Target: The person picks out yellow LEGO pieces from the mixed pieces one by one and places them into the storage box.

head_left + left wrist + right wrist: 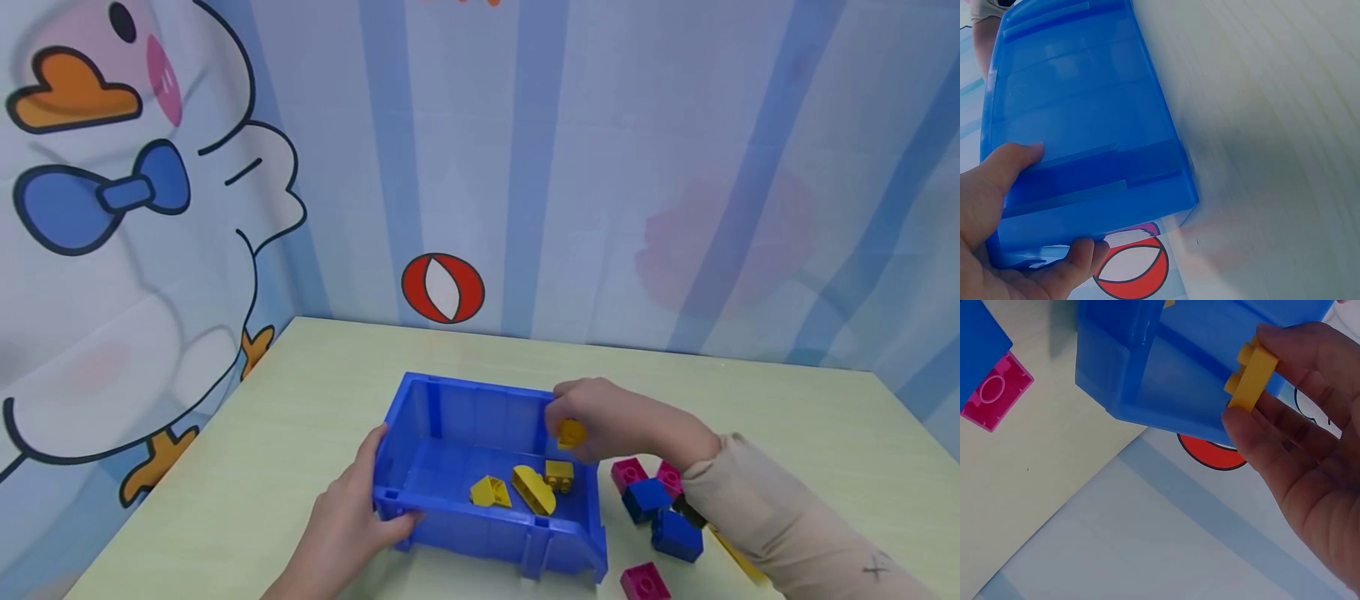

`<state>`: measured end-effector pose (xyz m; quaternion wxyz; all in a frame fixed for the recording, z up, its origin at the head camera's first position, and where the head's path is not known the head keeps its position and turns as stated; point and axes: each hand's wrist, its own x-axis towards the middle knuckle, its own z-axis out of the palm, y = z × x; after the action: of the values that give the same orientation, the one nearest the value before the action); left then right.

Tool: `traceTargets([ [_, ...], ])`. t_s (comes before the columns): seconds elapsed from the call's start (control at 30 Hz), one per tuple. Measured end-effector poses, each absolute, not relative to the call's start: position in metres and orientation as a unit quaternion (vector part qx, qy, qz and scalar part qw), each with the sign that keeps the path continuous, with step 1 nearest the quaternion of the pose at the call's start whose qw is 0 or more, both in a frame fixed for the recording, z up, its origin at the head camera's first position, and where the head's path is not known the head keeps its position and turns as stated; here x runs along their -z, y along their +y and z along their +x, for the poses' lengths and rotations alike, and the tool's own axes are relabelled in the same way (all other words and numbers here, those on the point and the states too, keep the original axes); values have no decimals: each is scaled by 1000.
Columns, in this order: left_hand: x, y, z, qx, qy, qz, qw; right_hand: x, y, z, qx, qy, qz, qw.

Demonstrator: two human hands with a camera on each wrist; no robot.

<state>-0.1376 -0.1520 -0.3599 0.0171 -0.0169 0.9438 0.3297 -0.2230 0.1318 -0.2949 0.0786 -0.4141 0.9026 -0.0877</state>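
A blue plastic bin (480,533) stands on the table with several yellow building blocks inside, among them a long rounded one (533,490) and a small studded one (558,475). My left hand (348,512) grips the bin's left end, thumb on the front wall and fingers around the corner. Over the bin's right end, my right hand (603,417) pinches a yellow building block (1252,378) between thumb and fingertips, its studs showing in the right wrist view. From the left wrist, the bin's outer wall (1079,94) fills much of the view under my left thumb.
Right of the bin lie blue blocks (677,535) and pink blocks (645,582), some beneath my right forearm. A long yellow piece (738,557) is partly covered by the sleeve (787,508). Behind the table (337,358) hangs a printed cloth (600,167).
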Motion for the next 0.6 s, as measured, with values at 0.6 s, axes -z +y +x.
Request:
traceTargets([
  [0.6,360,-152,-138,-335,942,-17,17,295,119,-223,85,900,-417,96],
])
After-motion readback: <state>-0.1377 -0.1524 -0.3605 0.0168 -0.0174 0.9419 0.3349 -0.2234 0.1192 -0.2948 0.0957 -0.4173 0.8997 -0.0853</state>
